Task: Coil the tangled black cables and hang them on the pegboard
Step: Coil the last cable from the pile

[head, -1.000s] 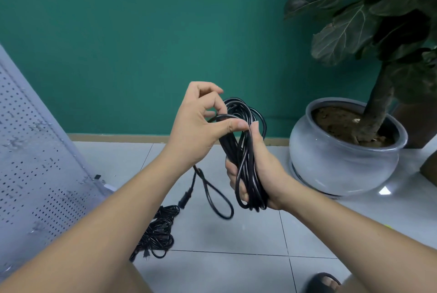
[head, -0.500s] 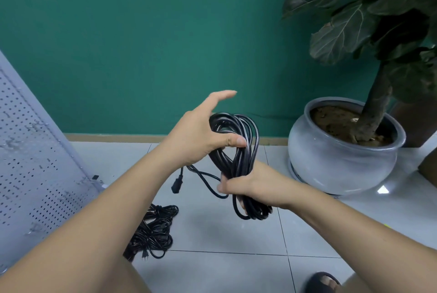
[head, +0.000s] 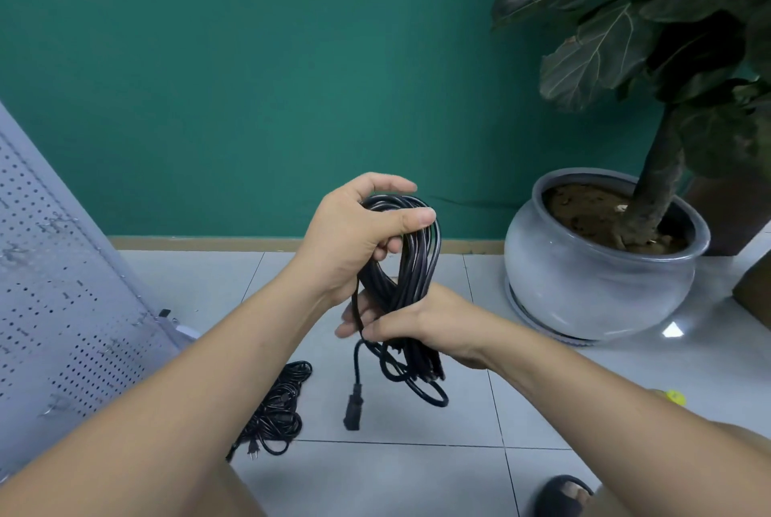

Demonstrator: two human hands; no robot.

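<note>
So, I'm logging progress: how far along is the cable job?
Done: one black power cable is mostly looped. In hand: left hand grips the loops' top, right hand their middle; the plug tail dangles. Remaining: a tangled black cable bundle lies on the tiled floor, and no cable shows on the grey perforated pegboard.

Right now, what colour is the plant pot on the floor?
The pot is glossy pale grey; the head view shows it.
</note>
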